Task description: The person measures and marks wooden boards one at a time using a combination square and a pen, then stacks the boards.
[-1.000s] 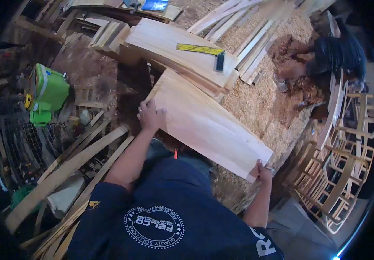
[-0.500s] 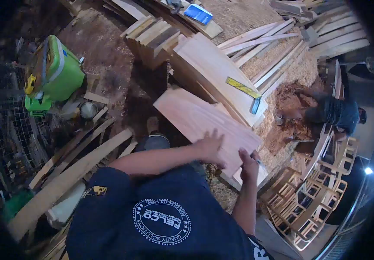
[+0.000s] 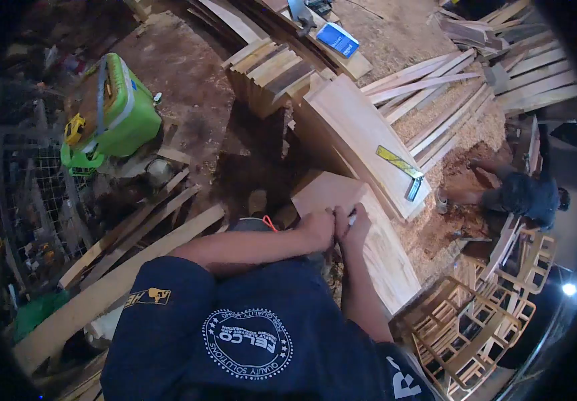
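A: Who is at the centre of the frame?

B: A person in a dark shirt (image 3: 315,334), working over a board (image 3: 390,257). It lies in front of the body, just beside a stack (image 3: 352,117) of wide boards.

A: And the hands?

B: The left hand (image 3: 316,231) and the right hand (image 3: 355,228) meet over the wood, where a redder face (image 3: 325,190) adjoins the pale one. The left hand's fingers are curled in. The right hand's are bent too, with a small pale tip showing. What either grips, if anything, cannot be told.

A: What does the shirt say?

B: "FELCO" in large white letters, inside a starred ring reading "QUALITY SOLUTIONS" and "FOR QUALITY LIVING." Smaller lines include "CORPORATION." The left sleeve carries "HE" beside a gold emblem (image 3: 159,295); the right shows an "R," the rest cut off.

A: Other labels?

B: A blue-and-white pack (image 3: 338,40) lies beyond the stack, its print too small to read. A square (image 3: 396,162) with a yellow blade rests on the stack, markings illegible.

A: And around them?

B: A green box (image 3: 135,110) stands at left, a yellow tool (image 3: 74,129) against it. At right, a second person (image 3: 526,199) stoops near slatted wooden frames (image 3: 516,309).
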The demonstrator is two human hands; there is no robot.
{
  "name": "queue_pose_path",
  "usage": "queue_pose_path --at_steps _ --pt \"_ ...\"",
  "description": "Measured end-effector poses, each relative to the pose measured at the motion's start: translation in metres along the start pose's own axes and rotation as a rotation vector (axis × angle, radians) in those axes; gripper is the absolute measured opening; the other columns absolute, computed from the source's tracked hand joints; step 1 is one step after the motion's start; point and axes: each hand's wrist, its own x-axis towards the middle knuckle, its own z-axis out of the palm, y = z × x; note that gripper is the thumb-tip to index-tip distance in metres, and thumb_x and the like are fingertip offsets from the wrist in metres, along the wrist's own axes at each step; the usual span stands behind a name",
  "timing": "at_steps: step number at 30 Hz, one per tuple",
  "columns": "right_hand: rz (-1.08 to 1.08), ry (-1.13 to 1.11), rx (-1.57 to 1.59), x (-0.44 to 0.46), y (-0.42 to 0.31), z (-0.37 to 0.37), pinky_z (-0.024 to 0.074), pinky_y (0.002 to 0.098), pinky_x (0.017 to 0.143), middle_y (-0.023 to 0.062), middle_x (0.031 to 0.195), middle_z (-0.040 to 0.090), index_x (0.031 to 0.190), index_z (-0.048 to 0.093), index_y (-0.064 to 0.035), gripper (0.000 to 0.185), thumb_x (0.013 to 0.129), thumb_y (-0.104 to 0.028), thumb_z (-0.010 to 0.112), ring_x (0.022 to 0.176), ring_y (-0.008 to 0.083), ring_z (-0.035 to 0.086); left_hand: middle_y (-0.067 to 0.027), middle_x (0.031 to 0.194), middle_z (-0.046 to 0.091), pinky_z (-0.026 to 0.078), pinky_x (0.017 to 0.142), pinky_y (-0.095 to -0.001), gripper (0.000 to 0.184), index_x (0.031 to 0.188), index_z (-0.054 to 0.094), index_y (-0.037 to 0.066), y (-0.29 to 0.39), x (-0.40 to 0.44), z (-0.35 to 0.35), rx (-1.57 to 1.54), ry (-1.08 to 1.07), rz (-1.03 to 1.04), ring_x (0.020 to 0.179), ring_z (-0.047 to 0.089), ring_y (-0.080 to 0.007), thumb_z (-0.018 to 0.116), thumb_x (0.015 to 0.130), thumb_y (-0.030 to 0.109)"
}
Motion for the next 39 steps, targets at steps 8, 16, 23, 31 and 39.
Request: queue_pose_path --at_steps 8,16,23,31,39 --pt "-0.319 -0.234 0.227 0.030 0.013 0.005 0.0577 0.0354 0.066 0.0162 0.089 0.072 0.122 0.066 -0.0004 0.035 0.099 -0.026 0.064 0.073 0.0214 0.072 -0.0227 0.111 0.074 0.060 0.091 -0.0452 0.033 0.106 0.078 0.004 -0.106 0.035 -0.105 0.091 0.288 -0.527 0.107 0.073 -0.0357 0.077 0.079 0.023" --pt "0.252 -0.329 0.286 -0.010 0.119 -0.075 0.0544 0.0301 0.064 0.0112 0.089 0.073 0.117 0.067 0.0001 0.044 0.105 -0.040 0.054 0.070 0.0170 0.068 -0.0217 0.112 0.075 0.059 0.090 -0.0444 0.037 0.110 0.074 -0.001 -0.245 0.006 -0.141 -0.068 0.627 -0.797 0.109 0.072 -0.0367 0.072 0.083 0.024" --pt "0.328 -0.181 0.365 0.006 0.118 -0.081 0.0565 0.0331 0.067 0.0118 0.088 0.072 0.119 0.068 0.0009 0.039 0.106 -0.034 0.055 0.072 0.0175 0.067 -0.0203 0.098 0.077 0.059 0.083 -0.0444 0.039 0.101 0.078 0.000 -0.305 -0.013 -0.206 -0.043 0.979 -0.958 0.093 0.076 -0.0349 0.074 0.078 0.030" --pt "0.282 -0.148 0.294 0.063 0.050 -0.027 0.0583 0.0331 0.071 0.0125 0.087 0.073 0.114 0.069 0.0017 0.039 0.105 -0.033 0.056 0.079 0.0199 0.072 -0.0213 0.113 0.075 0.058 0.094 -0.0462 0.042 0.110 0.077 0.003 -0.355 0.052 -0.363 0.161 0.802 -0.971 0.107 0.072 -0.0366 0.073 0.081 0.033" --pt "0.270 -0.317 0.077 0.094 -0.037 0.050 0.0560 0.0367 0.066 0.0150 0.079 0.072 0.101 0.068 0.0019 0.040 0.106 -0.035 0.052 0.071 0.0231 0.072 -0.0217 0.114 0.074 0.058 0.091 -0.0486 0.034 0.113 0.076 0.009 -0.400 0.151 -0.496 0.120 0.654 -0.891 0.108 0.072 -0.0377 0.072 0.086 0.027"
